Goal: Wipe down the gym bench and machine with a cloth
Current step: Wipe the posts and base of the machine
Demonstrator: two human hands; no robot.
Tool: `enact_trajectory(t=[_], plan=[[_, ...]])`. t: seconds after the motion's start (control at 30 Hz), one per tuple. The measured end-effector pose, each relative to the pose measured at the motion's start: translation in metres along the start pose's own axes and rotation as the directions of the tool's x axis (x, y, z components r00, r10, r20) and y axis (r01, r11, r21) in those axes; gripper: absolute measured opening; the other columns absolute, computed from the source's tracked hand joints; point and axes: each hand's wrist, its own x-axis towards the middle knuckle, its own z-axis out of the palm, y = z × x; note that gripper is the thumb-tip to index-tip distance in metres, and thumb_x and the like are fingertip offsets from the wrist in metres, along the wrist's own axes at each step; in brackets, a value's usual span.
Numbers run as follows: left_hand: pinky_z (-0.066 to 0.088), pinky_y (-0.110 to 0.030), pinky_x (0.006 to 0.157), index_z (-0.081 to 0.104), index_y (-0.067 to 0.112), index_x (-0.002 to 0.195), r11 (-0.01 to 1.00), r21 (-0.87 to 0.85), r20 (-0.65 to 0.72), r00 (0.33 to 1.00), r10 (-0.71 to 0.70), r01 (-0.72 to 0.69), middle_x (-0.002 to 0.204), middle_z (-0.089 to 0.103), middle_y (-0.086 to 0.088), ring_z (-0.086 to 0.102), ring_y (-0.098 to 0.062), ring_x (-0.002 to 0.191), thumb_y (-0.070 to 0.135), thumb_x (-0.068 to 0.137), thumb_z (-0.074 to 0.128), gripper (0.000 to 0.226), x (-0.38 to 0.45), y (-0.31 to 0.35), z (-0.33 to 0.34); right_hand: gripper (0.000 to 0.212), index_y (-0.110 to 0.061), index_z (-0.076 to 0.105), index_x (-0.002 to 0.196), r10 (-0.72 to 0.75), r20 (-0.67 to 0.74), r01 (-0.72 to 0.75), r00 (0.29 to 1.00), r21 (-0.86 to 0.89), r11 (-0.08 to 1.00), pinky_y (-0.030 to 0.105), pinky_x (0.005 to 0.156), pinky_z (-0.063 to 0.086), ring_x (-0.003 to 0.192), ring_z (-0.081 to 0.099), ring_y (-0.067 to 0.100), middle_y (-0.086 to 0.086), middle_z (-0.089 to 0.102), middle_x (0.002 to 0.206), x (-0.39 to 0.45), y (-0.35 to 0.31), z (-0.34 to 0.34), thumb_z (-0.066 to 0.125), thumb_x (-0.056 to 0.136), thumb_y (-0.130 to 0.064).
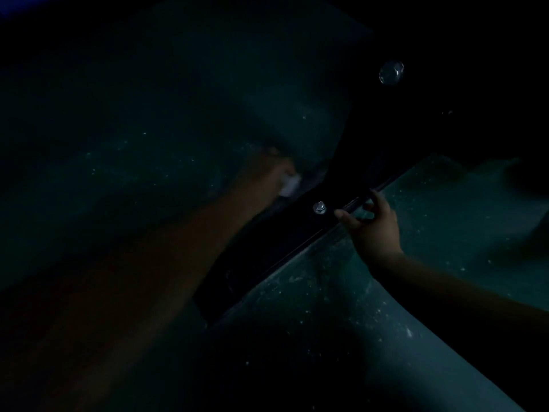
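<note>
The blurred left forearm (166, 263) fills the dim foreground. Its left hand (267, 173) holds a small white cloth (289, 182) against the black metal machine frame (267, 248); finger positions are unreadable. The right hand (371, 224) curls round the frame's edge beside a silver bolt (319, 207).

No readable text, label or number anywhere — everything too dark and blurred.
</note>
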Motion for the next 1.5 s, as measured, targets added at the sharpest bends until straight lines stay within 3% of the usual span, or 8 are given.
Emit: enact_trajectory(t=[0.17,0.3,0.57,0.67,0.93,1.07,1.3,1.5], plan=[[0.040,-0.026,0.086,0.064,-0.003,0.114,0.994,0.088,-0.263,0.964,-0.034,0.059,0.115,0.064,-0.022,0.060,-0.030,0.106,0.019,0.079,0.070,0.042,-0.001,-0.018,-0.019,0.081,-0.028,0.038,0.142,0.013,-0.008,-0.012,1.000,0.031,0.999,0.046,0.092,0.052,0.111,0.057,0.026,0.010,0.045,0.136,0.010,0.004,0.001,0.080,0.073,-0.036],[0.045,-0.025,0.071,0.060,0.000,0.107,0.986,-0.168,-0.080,0.997,-0.012,-0.002,0.095,0.060,-0.013,0.057,-0.021,0.085,0.009,0.077,0.071,0.033,-0.002,0.005,0.025,0.079,-0.030,0.036,0.144,0.023,-0.017,-0.023,1.000,0.018,1.000,0.039,0.091,0.051,0.113,0.055,0.025,0.010,0.045,0.137,0.015,0.006,0.000,0.078,0.076,-0.034],[0.033,-0.006,0.064,0.060,0.011,0.104,0.997,-0.072,-0.363,0.930,-0.054,0.030,0.096,0.056,0.002,0.054,0.001,0.079,0.012,0.090,0.062,0.014,-0.031,-0.008,0.011,0.072,-0.036,0.034,0.144,0.000,0.093,-0.006,0.996,0.065,0.998,0.035,0.091,0.049,0.103,0.054,0.019,0.007,0.045,0.136,0.013,0.006,-0.013,0.070,0.085,-0.016],[0.043,-0.016,0.063,0.051,0.020,0.100,0.958,-0.284,-0.252,0.962,-0.106,0.031,0.092,0.056,0.008,0.058,-0.013,0.085,0.013,0.083,0.071,0.027,-0.060,0.000,0.035,0.071,-0.031,0.034,0.145,-0.045,0.126,0.037,0.991,0.063,0.997,0.026,0.080,0.043,0.103,0.053,0.018,0.000,0.050,0.121,0.012,0.006,-0.016,0.067,0.087,-0.007],[0.023,-0.025,0.075,0.053,0.002,0.103,0.988,0.156,-0.249,0.968,0.029,0.011,0.109,0.045,-0.014,0.047,-0.031,0.087,0.005,0.086,0.060,0.018,-0.046,0.007,0.064,0.073,-0.027,0.031,0.146,-0.049,0.148,0.045,0.988,0.031,0.998,0.016,0.056,0.045,0.098,0.060,0.024,0.007,0.056,0.116,0.009,0.008,-0.016,0.059,0.087,0.005],[0.052,-0.041,0.070,0.048,0.019,0.086,0.991,-0.083,-0.306,0.944,-0.126,0.105,0.096,0.056,-0.015,0.059,-0.033,0.084,0.013,0.081,0.070,0.023,-0.052,-0.008,0.039,0.043,-0.020,0.050,0.123,0.058,0.144,-0.075,0.988,0.117,0.990,0.024,0.062,0.050,0.084,0.061,0.021,0.007,0.060,0.102,-0.014,0.010,-0.014,0.067,0.086,-0.007],[0.042,-0.010,0.053,0.047,0.032,0.084,0.938,-0.306,-0.130,0.969,-0.210,0.162,0.085,0.057,0.011,0.057,-0.005,0.075,0.018,0.081,0.074,0.031,-0.096,0.015,0.080,0.034,-0.022,0.060,0.119,-0.009,0.455,-0.146,0.891,0.305,0.941,0.024,0.078,0.056,0.092,0.066,0.005,-0.001,0.067,0.109,-0.054,0.000,-0.013,0.058,0.088,-0.036],[0.046,-0.025,0.093,0.062,0.017,0.114,0.992,-0.126,-0.062,0.998,-0.020,0.012,0.119,0.050,0.010,0.052,-0.008,0.111,0.018,0.079,0.076,0.038,-0.097,0.009,0.077,0.039,-0.016,0.045,0.119,0.107,0.287,-0.176,0.952,0.225,0.958,0.046,0.074,0.058,0.093,0.067,0.027,0.010,0.063,0.112,-0.054,0.007,-0.005,0.065,0.088,-0.032]])
